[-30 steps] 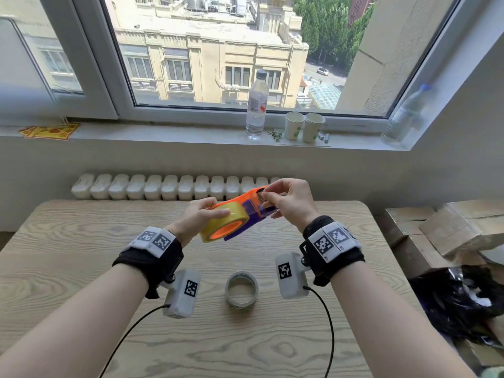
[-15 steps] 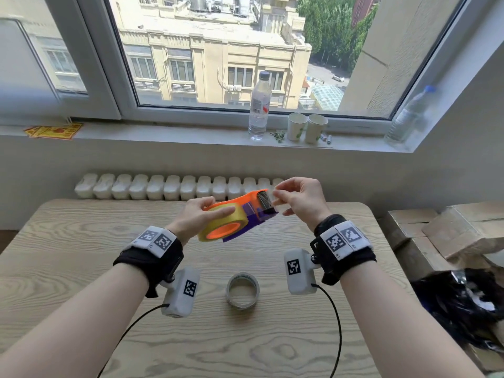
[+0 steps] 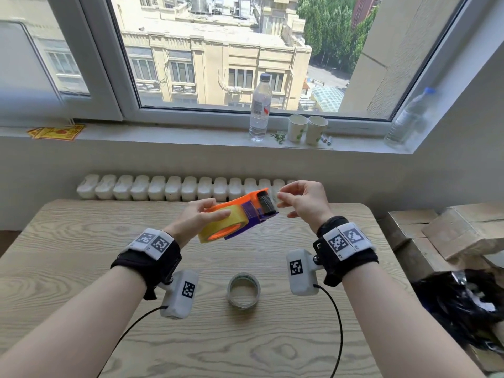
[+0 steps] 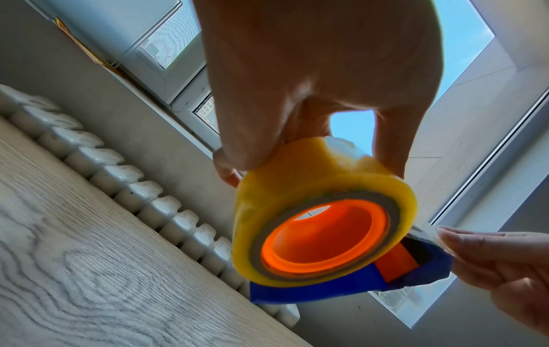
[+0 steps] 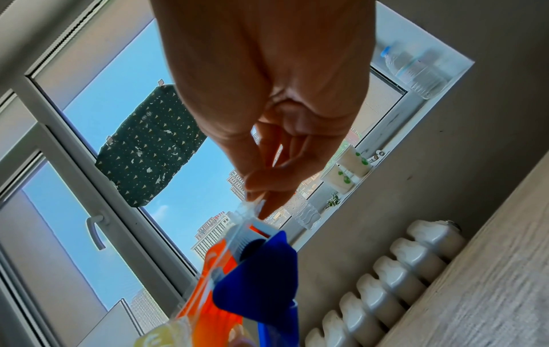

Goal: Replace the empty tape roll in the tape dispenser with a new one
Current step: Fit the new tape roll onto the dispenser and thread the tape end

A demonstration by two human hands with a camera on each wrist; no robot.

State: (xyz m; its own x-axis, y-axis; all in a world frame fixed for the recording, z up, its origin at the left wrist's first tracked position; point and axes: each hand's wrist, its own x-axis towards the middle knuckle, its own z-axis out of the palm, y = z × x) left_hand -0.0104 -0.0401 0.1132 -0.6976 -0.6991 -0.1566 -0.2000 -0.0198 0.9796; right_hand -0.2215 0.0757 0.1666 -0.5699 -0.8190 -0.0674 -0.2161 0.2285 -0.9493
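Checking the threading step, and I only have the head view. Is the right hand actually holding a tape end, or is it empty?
Observer: It is holding one. In the right wrist view, the right hand pinches a clear tape strip between thumb and fingertip, just above the front of the tape dispenser.
Operator: Is the new roll seated on the hub?
Observer: The left wrist view shows the yellow roll sitting round the orange hub, with its grey core ring encircling the hub.
Operator: Is the left grip on the roll or the body?
Observer: On the roll. The left hand clamps the roll's outer face between thumb and fingers.
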